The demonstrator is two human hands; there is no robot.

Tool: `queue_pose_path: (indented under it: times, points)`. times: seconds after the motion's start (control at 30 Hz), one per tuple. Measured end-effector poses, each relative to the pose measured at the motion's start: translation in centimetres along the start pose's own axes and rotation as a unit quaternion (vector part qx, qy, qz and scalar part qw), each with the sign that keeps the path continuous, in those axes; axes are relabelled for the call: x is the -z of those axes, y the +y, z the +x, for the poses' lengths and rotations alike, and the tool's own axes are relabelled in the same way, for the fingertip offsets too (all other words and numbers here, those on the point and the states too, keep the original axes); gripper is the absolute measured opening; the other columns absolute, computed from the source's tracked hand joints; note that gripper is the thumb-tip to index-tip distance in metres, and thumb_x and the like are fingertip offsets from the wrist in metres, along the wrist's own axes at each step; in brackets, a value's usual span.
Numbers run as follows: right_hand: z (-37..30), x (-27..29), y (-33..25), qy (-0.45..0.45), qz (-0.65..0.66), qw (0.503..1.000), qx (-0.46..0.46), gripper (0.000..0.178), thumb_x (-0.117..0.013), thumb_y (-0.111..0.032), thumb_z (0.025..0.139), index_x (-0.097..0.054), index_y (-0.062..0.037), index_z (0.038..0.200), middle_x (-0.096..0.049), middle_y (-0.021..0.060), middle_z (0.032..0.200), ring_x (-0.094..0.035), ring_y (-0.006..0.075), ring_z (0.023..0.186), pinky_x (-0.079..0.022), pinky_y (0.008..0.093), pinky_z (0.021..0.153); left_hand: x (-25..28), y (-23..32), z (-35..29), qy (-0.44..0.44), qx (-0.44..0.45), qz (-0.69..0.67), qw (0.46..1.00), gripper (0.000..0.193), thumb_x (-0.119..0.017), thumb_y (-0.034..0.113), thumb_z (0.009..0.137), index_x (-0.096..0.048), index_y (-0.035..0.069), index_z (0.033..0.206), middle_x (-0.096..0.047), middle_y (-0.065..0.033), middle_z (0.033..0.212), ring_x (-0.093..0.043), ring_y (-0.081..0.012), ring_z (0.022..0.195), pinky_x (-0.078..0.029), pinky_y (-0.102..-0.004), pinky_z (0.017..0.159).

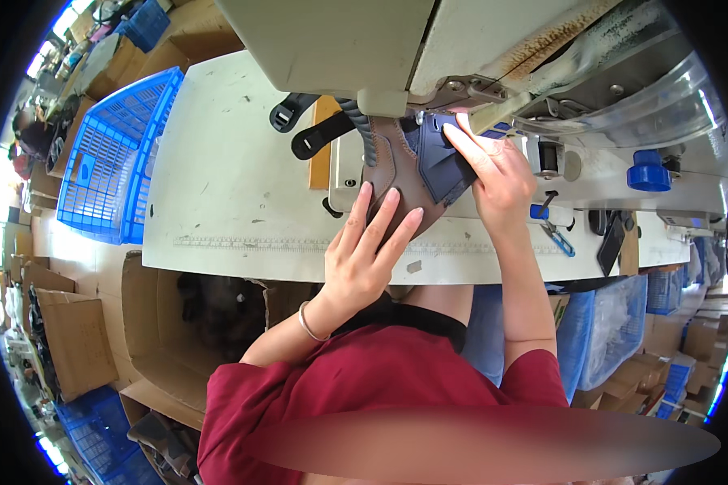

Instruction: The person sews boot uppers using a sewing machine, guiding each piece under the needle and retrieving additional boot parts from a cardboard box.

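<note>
A brown shoe upper [408,190] with a dark blue panel [443,168] lies under the head of a sewing machine [332,48]. My left hand [360,259] rests on the near left part of the upper, its fingers spread and stretched out. From the right, my right hand [503,178] grips the upper at the blue panel; one finger lies along the panel and the fingertips are close to the machine's stitching area. Whatever those fingers do beneath the piece is hidden. Two black slotted straps [323,139] stick out on the upper's left side.
The white worktable [218,178] carries a printed ruler [283,245] near its front edge. A blue plastic basket [109,162] stands at the left. Below the table is an open cardboard box [158,323]. Blue-handled thread snips [558,238] and a blue knob [649,170] are at the right.
</note>
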State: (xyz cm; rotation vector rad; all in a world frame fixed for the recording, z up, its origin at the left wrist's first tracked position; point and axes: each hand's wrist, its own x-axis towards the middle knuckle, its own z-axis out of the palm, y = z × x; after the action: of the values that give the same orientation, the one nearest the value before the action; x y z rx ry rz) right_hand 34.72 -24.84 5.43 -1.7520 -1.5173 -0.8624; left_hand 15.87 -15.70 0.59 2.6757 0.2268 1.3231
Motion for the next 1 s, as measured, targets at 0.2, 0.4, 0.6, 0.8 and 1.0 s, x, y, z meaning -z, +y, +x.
queue_pose_path:
  times: [0.2,0.4,0.6,0.8,1.0]
  points:
    - [-0.1,0.1,0.6,-0.026,-0.033,0.999,0.008,0.054,-0.057,0.010,0.060,-0.070,-0.0105,0.107,-0.070,0.0059,0.096,-0.061,0.0197,0.074,-0.049,0.0302,0.069,0.2,0.0,0.5,-0.006,0.012,-0.013,1.000,0.044,-0.057,-0.007,0.072,-0.068,0.011,0.110,-0.062,-0.0149,0.119,-0.059,-0.0378,0.110,-0.055,-0.0357,0.075]
    - [-0.8,0.2,1.4,-0.088,-0.092,0.992,-0.018,0.059,-0.059,0.011,0.060,-0.069,-0.0170,0.112,-0.067,0.0006,0.084,-0.056,0.0172,0.068,-0.047,0.0294,0.067,0.4,-0.3,1.1,-0.016,0.011,0.008,1.000,0.041,-0.060,-0.004,0.072,-0.068,0.011,0.110,-0.063,-0.0131,0.117,-0.059,-0.0359,0.110,-0.055,-0.0353,0.076]
    - [-0.4,-0.2,2.4,-0.078,-0.076,0.994,-0.001,0.034,-0.074,-0.003,0.065,-0.071,-0.0146,0.097,-0.065,0.0086,0.086,-0.061,0.0266,0.072,-0.049,0.0354,0.060,0.6,-0.4,1.9,-0.013,0.030,0.003,0.999,0.044,-0.059,-0.006,0.072,-0.068,0.012,0.110,-0.063,-0.0117,0.117,-0.060,-0.0352,0.108,-0.055,-0.0352,0.075]
    - [-0.6,-0.5,3.3,-0.124,-0.019,0.982,-0.142,0.025,-0.076,-0.011,0.068,-0.066,-0.0043,0.091,-0.065,0.0116,0.076,-0.062,0.0307,0.069,-0.049,0.0357,0.062,0.5,-0.4,2.7,-0.002,0.036,0.008,0.999,0.047,-0.057,-0.008,0.070,-0.068,0.013,0.111,-0.064,-0.0099,0.116,-0.061,-0.0332,0.106,-0.055,-0.0343,0.074]
    - [-0.6,-0.7,4.6,-0.174,-0.050,0.973,-0.142,0.026,-0.075,-0.015,0.070,-0.065,-0.0029,0.090,-0.066,0.0129,0.079,-0.064,0.0307,0.071,-0.050,0.0354,0.066,0.4,-1.3,3.7,0.006,0.004,0.020,1.000,0.043,-0.059,0.000,0.074,-0.065,0.014,0.114,-0.061,-0.0104,0.118,-0.060,-0.0362,0.104,-0.053,-0.0319,0.062]
